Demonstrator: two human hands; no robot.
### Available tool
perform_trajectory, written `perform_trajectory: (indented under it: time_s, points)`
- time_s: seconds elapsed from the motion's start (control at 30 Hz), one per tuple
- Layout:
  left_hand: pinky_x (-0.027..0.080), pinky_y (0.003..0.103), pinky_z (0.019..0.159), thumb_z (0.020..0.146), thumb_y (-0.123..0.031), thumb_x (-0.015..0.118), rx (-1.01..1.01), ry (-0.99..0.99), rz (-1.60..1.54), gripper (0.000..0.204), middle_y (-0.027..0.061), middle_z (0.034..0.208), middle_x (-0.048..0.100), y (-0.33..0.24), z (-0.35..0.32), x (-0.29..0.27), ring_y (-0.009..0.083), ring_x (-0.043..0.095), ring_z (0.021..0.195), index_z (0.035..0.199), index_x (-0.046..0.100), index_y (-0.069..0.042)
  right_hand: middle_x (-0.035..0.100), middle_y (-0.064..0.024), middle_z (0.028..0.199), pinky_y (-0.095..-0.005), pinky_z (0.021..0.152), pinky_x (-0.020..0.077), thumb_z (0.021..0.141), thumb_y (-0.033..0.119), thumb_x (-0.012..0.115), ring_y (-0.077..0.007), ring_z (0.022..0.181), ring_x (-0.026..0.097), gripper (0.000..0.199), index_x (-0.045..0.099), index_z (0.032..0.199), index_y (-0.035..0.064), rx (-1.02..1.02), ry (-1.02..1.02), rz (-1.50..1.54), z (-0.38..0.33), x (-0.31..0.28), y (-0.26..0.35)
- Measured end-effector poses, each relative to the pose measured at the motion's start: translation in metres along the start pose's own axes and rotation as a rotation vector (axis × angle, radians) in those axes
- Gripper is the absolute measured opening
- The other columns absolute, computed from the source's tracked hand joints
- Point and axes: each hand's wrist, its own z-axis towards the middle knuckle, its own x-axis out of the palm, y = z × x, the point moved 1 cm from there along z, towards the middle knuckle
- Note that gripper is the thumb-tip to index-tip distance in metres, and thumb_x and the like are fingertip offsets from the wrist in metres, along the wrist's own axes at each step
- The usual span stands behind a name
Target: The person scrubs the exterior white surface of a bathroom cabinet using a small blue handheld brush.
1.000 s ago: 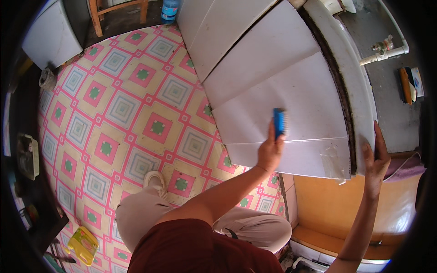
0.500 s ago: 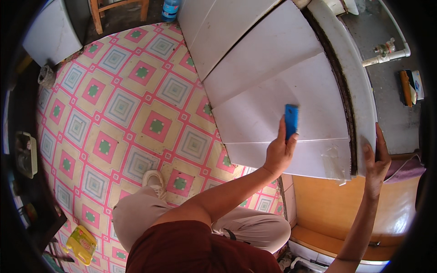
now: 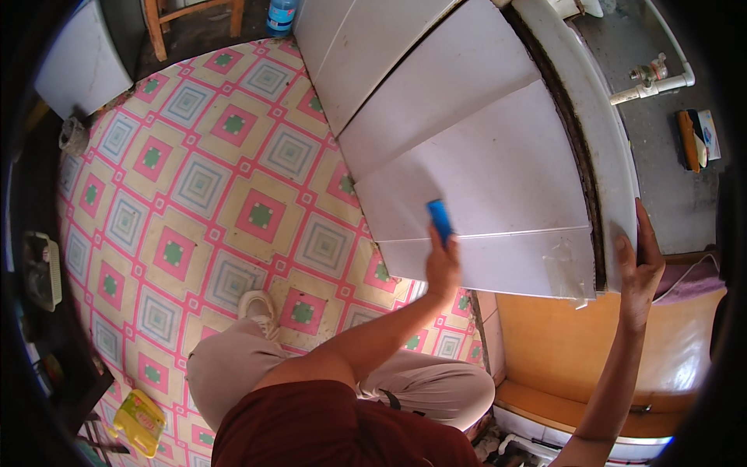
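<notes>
A blue scrubbing brush (image 3: pixel 440 220) with a short bristled edge is held in my left hand (image 3: pixel 444 268), whose fingers are closed round its lower end. The brush is over the lower left part of a white panelled surface (image 3: pixel 498 163); whether it touches is unclear. My right hand (image 3: pixel 641 268) grips the rounded white counter edge (image 3: pixel 620 194), thumb on one side and fingers over the other. A dark, dirty gap runs between panel and counter edge. Clear tape (image 3: pixel 563 263) clings near the panel's lower right corner.
A pipe with a tap (image 3: pixel 652 82) and a small brown-and-white item (image 3: pixel 695 140) are beyond the counter edge. An orange-brown wooden cabinet (image 3: pixel 576 335) is lower right. A yellow container (image 3: pixel 140 423) lies lower left on the patterned floor (image 3: pixel 257 214). A blue-labelled bottle (image 3: pixel 280 15) and wooden stool (image 3: pixel 159 31) are at the back.
My left hand has moved the brush leftward and slightly down across the panel, and the brush has tilted. My right hand keeps its grip on the counter edge. The view has shifted slightly.
</notes>
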Motion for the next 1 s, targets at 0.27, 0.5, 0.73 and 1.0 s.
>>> perform_trajectory:
  time_s: [0.27, 0.5, 0.73, 1.0]
  points:
    - [0.047, 0.042, 0.06, 0.093, -0.032, 0.05, 0.45, 0.544, -0.13, 0.07, 0.0206, 0.076, 0.06, -0.14, -0.061, 0.019, 0.0369, 0.062, 0.067, 0.145, 0.007, -0.011, 0.058, -0.0146, 0.12, -0.0306, 0.095, 0.0395, 0.083, 0.016, 0.061, -0.0202, 0.108, 0.054, 0.049, 0.049, 0.128, -0.0003, 0.025, 0.003, 0.009, 0.003, 0.001, -0.005]
    - [0.048, 0.041, 0.058, 0.093, -0.031, 0.049, 0.492, 0.298, -0.106, 0.064, 0.017, 0.075, 0.062, -0.07, -0.021, 0.007, 0.0361, 0.062, 0.064, 0.144, 0.014, -0.013, 0.055, -0.0148, 0.124, -0.0326, 0.097, 0.0384, 0.084, 0.018, 0.062, -0.0214, 0.112, 0.052, 0.051, 0.048, 0.129, -0.001, -0.017, 0.002, -0.045, 0.0, 0.004, 0.003]
    - [0.047, 0.046, 0.054, 0.095, -0.046, 0.029, 0.219, 0.077, 0.167, 0.06, 0.019, 0.074, 0.062, 0.049, 0.02, -0.02, 0.0399, 0.06, 0.063, 0.144, 0.009, -0.016, 0.054, -0.0132, 0.126, -0.0365, 0.098, 0.0393, 0.087, 0.029, 0.059, -0.0228, 0.111, 0.053, 0.054, 0.046, 0.133, 0.0047, 0.013, 0.019, -0.189, -0.003, -0.001, -0.004]
    - [0.045, 0.049, 0.053, 0.096, -0.038, 0.035, -0.058, -0.091, 0.298, 0.054, 0.0224, 0.074, 0.062, 0.119, 0.053, -0.03, 0.0425, 0.059, 0.065, 0.142, 0.017, -0.015, 0.051, -0.0157, 0.129, -0.0399, 0.098, 0.0385, 0.084, 0.044, 0.057, -0.0254, 0.115, 0.05, 0.066, 0.044, 0.133, 0.0016, 0.074, -0.043, -0.32, -0.008, -0.012, -0.019]
